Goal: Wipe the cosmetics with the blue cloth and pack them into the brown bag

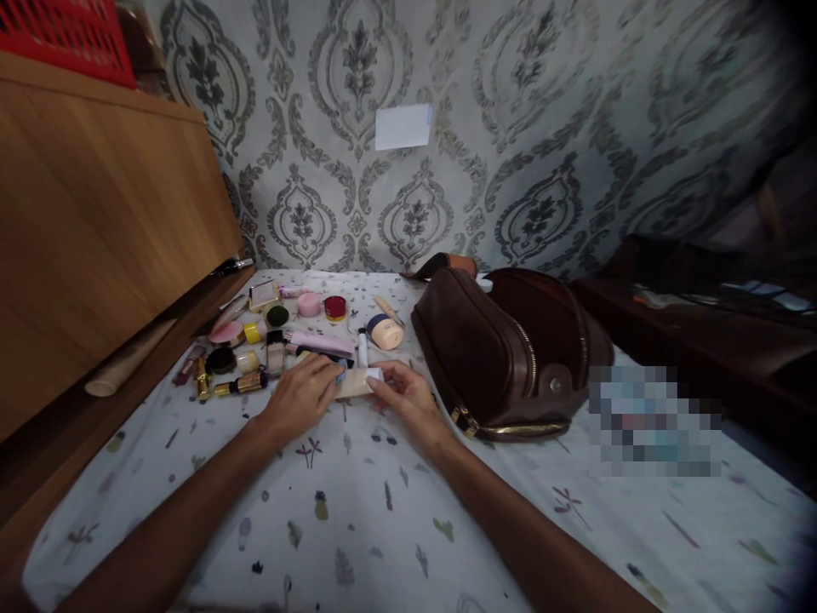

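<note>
My right hand (412, 404) grips a cream-coloured cosmetic tube (352, 385) by its white end, thumb on top. The tube lies almost level, just above the patterned sheet. My left hand (301, 398) is closed at the tube's other end, and a small blue piece (343, 366), perhaps cloth, shows at its fingertips. Its fingers partly hide that end. Just behind the hands lie a pink tube (322, 342), a slim white tube (362, 347) and a jar with a dark blue lid (385, 332).
Several cosmetics spread to the left, among them a red-lidded jar (334, 307), a pink jar (309, 305) and a gold tube (202, 379). A brown leather bag (476, 345), unzipped, stands to the right. A wooden cabinet (108, 221) borders the left; patterned wallpaper rises behind.
</note>
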